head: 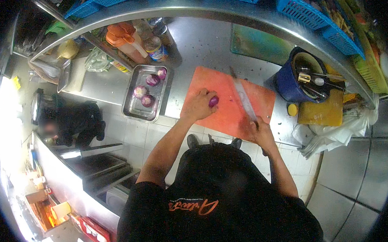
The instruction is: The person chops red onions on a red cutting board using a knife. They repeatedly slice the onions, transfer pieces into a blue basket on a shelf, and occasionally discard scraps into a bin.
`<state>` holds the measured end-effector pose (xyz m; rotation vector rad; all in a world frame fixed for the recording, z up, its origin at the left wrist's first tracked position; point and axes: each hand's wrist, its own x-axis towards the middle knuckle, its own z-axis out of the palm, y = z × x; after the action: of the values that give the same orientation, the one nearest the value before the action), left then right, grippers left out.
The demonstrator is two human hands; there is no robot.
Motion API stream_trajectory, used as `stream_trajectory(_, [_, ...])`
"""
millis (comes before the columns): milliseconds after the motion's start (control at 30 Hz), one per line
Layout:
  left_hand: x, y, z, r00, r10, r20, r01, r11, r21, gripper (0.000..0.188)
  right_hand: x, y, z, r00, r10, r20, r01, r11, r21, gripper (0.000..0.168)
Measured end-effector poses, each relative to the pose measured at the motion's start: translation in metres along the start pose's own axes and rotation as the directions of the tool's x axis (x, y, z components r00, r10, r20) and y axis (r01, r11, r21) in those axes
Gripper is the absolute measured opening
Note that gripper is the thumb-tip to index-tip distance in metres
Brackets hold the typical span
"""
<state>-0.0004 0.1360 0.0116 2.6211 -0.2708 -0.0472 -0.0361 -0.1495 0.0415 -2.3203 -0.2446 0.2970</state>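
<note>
On an orange cutting board (208, 82) my left hand (199, 105) grips a purple onion (213, 101), its fingers curled around the far side. My right hand (262, 132) holds a kitchen knife (245, 100) by the handle, near the board's front right edge. The blade lies over the board and points away from me, apart from the onion. Left of the board stands a stainless steel tray (137, 115). Several purple onions (147, 100) sit in it, with pale cut or peeled ends on some.
A blue pot (285, 81) of utensils stands right, by a yellow cutting board (323, 109) and plastic bags (352, 129). Cans (155, 49) and an orange-lidded container (123, 37) stand back left. A steel shelf edge (188, 12) with blue baskets (302, 13) overhangs. Another person (75, 120) is left.
</note>
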Motion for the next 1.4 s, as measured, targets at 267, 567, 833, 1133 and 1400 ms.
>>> stream_trajectory(267, [0.023,-0.036,0.014,0.984,0.105,-0.144,-0.111,0.993,-0.031,0.051,0.028,0.000,0.041,0.990,-0.102,0.102,0.108,0.993,-0.049,0.023])
stream_trajectory(567, [0.116,-0.092,-0.166,0.897,-0.016,-0.442,0.020,1.000,0.004,0.051,0.036,-0.004,0.023,0.959,0.075,0.272,-0.035,0.989,-0.147,0.037])
stream_trajectory(833, [0.159,-0.066,-0.203,0.939,-0.013,-0.344,0.123,0.946,0.301,0.054,0.043,0.025,0.040,0.977,0.015,0.211,0.017,0.989,-0.150,0.037])
stream_trajectory(1133, [0.161,-0.050,-0.207,0.936,0.009,-0.353,0.141,0.907,0.398,0.060,0.031,0.007,0.032,0.991,0.033,0.127,-0.012,0.987,-0.162,0.041])
stream_trajectory(1400, [0.137,-0.053,-0.152,0.902,-0.005,-0.433,0.357,0.574,0.737,0.062,0.026,-0.003,0.023,0.976,0.066,0.206,-0.020,0.976,-0.217,0.042])
